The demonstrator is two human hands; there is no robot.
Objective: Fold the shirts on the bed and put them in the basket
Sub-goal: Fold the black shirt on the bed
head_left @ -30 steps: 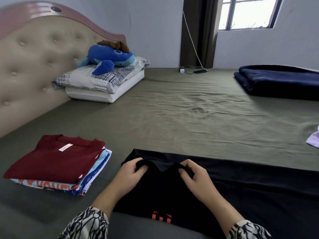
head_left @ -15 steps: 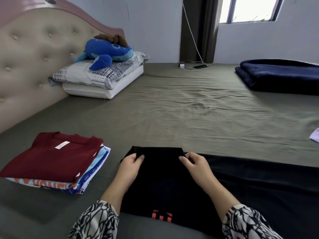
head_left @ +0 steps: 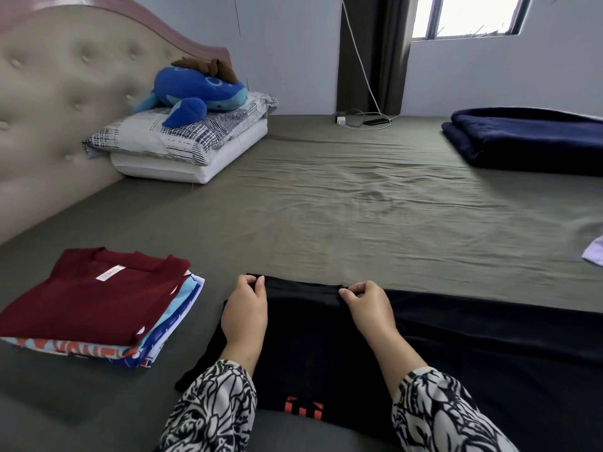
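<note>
A black shirt (head_left: 310, 347) with a small red print near its front hem lies on the olive bed sheet (head_left: 342, 203) right in front of me, its far part folded over. My left hand (head_left: 244, 314) pinches the left corner of that folded far edge. My right hand (head_left: 368, 305) pinches the right corner. More black cloth spreads away to the right. At the left sits a stack of folded shirts (head_left: 94, 308), a dark red one on top and blue and orange patterned ones under it. No basket is in view.
Two pillows (head_left: 182, 141) with a blue plush toy (head_left: 199, 93) lie by the padded headboard (head_left: 55, 102). A folded navy blanket (head_left: 528, 138) sits far right, a pale garment (head_left: 595, 252) at the right edge, a charger and phone (head_left: 365, 120) by the wall.
Both hands carried the shirt's near part away from me and laid it down as a fold, and they now pinch its far corners wider apart.
</note>
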